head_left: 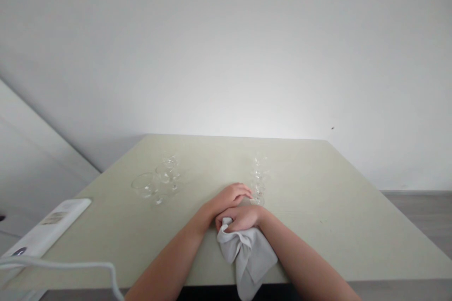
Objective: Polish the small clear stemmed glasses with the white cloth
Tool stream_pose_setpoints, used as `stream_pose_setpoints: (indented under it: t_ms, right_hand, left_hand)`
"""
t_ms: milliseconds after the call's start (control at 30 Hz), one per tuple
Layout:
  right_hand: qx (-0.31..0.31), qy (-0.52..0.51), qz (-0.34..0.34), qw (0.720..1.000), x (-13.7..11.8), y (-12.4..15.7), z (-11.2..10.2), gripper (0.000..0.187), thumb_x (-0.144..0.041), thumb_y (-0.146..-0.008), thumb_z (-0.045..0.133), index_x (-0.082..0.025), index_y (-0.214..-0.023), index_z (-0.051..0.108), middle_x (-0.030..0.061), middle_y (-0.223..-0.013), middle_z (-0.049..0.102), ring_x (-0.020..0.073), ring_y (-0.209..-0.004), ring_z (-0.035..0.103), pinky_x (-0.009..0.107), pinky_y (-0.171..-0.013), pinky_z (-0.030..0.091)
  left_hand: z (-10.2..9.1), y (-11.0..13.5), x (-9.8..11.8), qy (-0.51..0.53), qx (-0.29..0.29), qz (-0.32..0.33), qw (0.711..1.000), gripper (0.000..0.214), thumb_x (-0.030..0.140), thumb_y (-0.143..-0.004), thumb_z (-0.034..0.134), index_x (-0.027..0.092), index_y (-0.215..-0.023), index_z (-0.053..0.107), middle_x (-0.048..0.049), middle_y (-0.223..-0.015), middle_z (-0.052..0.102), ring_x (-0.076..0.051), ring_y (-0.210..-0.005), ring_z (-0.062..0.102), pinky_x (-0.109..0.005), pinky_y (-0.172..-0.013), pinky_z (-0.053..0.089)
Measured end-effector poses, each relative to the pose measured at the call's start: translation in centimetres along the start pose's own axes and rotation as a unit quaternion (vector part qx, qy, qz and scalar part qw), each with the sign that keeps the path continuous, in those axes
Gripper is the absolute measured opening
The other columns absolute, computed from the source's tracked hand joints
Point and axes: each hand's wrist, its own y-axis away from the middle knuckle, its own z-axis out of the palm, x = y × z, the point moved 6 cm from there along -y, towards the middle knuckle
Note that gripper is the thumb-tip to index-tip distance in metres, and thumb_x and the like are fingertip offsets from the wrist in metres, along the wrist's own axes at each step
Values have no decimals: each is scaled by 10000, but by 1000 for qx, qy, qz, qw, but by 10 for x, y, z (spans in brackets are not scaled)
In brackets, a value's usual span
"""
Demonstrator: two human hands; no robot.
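My left hand reaches across to the right, above my right hand, its fingers curled at the nearest clear glass of a row. Its thumb and part of that glass are hidden. My right hand is closed on a light grey cloth, which hangs in folds over the table's front edge. Behind the nearest glass, more clear glasses run toward the wall, their outlines faint and overlapping. Several stemmed glasses stand in a group to the left of my hands.
A pale greenish table reaches back to a white wall. On its left edge lies a white box-like object with a label. A white cable crosses the lower left corner. Grey floor shows at the right.
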Motion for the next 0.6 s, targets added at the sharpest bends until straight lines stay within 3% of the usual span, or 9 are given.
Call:
stream_pose_setpoints:
  t_ms: [100,200,400,533,600]
  right_hand:
    - [-54,-20,-29,998,6,-4,6,51,-153,-797,614,-160,-839,587,-31,-792,553,114,-739,498,221,-686,412]
    - [-65,-33,-37,997,13,-8,7,71,-182,-810,609,-147,-847,558,-33,-785,521,99,-716,462,209,-652,387]
    - [-73,-24,-24,997,18,-9,9,108,-222,-816,612,-147,-862,548,-45,-746,497,90,-679,443,201,-609,368]
    - [-74,-21,-15,997,19,-8,9,105,-222,-814,605,-146,-852,543,-47,-732,494,86,-662,436,192,-574,358]
    - [-72,-16,-13,997,20,-8,8,107,-219,-809,605,-148,-862,545,-45,-742,505,87,-668,443,191,-580,365]
  left_hand:
    - [-16,3,3,-40,79,-45,995,242,203,-819,542,205,-1032,656,-37,-1045,670,-182,-1002,592,-326,-945,433]
    - [-35,6,2,-93,182,-85,975,213,251,-816,578,206,-1018,628,-51,-1018,658,-208,-988,588,-358,-929,428]
    - [-74,28,-13,-170,372,-183,894,234,281,-803,601,220,-1028,578,-79,-1114,604,-262,-1108,523,-436,-1002,370]
    - [-88,45,-38,-87,470,-241,845,395,307,-730,683,214,-1076,516,-91,-1159,557,-277,-1192,477,-466,-1072,312]
    - [-89,56,-55,22,538,-294,790,546,300,-711,698,204,-1176,430,-111,-1223,507,-263,-1222,462,-451,-1071,327]
